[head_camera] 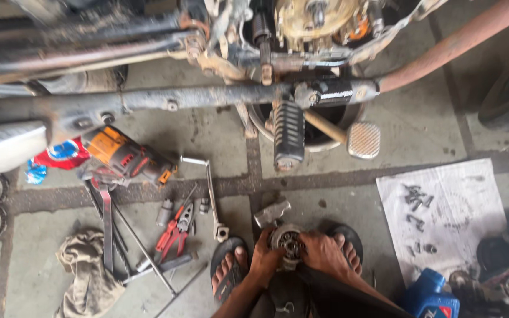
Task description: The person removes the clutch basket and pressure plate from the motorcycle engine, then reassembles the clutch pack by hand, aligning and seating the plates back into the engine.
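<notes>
We hold a round metal clutch part [286, 242] low between our sandalled feet, left hand [264, 259] and right hand [322, 252] with fingers curled around its rim; red pliers [173, 231] and a hammer [271, 213] lie nearby on the floor [337, 200].

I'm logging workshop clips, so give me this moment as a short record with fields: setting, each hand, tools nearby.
setting: tiled floor beside a rusty motorcycle frame
left hand: grips the round grey metal engine part from its left
right hand: holds the same part from its right
tools nearby: red-handled pliers, orange power drill, chrome L-shaped wrench
other: sheet of paper with small bolts, blue oil bottle
</notes>
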`<state>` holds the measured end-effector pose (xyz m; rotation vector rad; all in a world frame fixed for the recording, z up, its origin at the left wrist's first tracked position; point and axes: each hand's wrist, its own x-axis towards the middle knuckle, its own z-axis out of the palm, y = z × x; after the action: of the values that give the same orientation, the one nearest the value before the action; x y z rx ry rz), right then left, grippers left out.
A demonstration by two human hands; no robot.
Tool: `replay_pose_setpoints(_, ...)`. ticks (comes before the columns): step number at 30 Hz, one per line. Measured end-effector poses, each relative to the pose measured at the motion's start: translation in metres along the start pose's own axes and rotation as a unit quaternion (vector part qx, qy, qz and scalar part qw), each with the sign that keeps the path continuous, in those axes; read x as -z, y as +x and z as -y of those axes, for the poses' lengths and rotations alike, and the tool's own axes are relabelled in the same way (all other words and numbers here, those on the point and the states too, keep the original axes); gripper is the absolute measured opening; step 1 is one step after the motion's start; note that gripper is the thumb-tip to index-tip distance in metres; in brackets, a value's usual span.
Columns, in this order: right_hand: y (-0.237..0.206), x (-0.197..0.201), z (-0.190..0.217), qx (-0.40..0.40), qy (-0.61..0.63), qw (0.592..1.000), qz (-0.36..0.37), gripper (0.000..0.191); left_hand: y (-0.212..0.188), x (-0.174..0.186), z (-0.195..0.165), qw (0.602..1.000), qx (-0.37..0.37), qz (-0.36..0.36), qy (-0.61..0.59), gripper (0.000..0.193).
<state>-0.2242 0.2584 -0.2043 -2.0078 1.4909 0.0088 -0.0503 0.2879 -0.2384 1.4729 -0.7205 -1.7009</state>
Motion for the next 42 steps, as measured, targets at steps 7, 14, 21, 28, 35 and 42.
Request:
replay_pose_setpoints(7,-0.020,0.167,0.078,-0.151,0.087,0.981,0.083,0.033,-0.016,0.013,-0.008,0.994,0.034,0.059,-0.084,0.066)
replay_pose_setpoints(14,0.116,0.305,0.140,0.075,0.013,0.907,-0.414,0.028,-0.025,0.017,-0.026,0.993,0.025,0.075,-0.092,0.071)
replay_pose_setpoints(21,0.212,0.282,0.104,0.092,-0.382,0.672,-0.627,0.039,-0.026,0.028,-0.016,0.996,-0.022,0.084,-0.034,0.077)
replay_pose_setpoints(28,0.238,0.282,0.084,0.074,0.179,0.856,-0.480,0.029,-0.029,0.027,-0.018,0.990,-0.018,0.111,-0.081,0.080)
replay_pose_setpoints(35,0.221,0.296,0.090,0.017,-0.142,0.832,-0.535,0.028,-0.034,0.027,-0.028,0.987,0.005,0.128,-0.098,0.078)
replay_pose_setpoints(42,0.223,0.290,0.118,-0.108,0.052,0.887,-0.446,0.031,-0.028,0.025,-0.027,0.986,0.044,0.121,-0.110,0.080)
